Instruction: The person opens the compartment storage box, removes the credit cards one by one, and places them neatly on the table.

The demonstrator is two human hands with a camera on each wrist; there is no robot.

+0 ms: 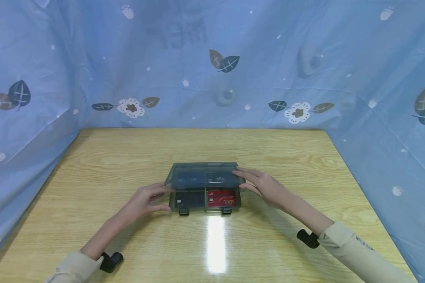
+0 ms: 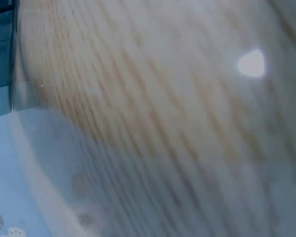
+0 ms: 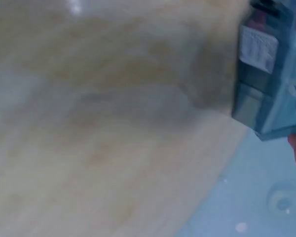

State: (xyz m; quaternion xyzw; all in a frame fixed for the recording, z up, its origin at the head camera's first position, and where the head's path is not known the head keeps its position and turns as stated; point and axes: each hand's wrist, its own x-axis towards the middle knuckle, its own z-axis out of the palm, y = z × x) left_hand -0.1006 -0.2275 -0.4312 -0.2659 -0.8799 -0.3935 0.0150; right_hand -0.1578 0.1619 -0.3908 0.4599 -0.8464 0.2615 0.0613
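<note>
Head view: box (image 1: 212, 209) on the wooden table (image 1: 127, 153), around the middle from left to right.
Lid (image 1: 205, 167): smoky, see-through, partly raised; it spans the far row, and its near edge stops short of the box's near edge.
Cards: red card (image 1: 221, 196) near right and dark card (image 1: 194, 200) near left, both reading VIP; two more (image 1: 191, 179) show through the lid.
Latches (image 1: 226, 210): two, black, along the near edge.
Left hand (image 1: 143, 202): fingers stretched to the lid's near left corner, thumb well apart from them, beside the box's left end.
Right hand (image 1: 265, 186): fingers spread, tips on the lid's right end, thumb by its near right corner; I cannot tell how hard either hand presses.
Wrist views: box at the frame edge in both, a fingertip beside it; the remaining fingers cannot be told there.
Cloth (image 1: 212, 39): blue, with leaves and flowers, left, right and far.
Sleeves (image 1: 368, 251): beige, both arms.
</note>
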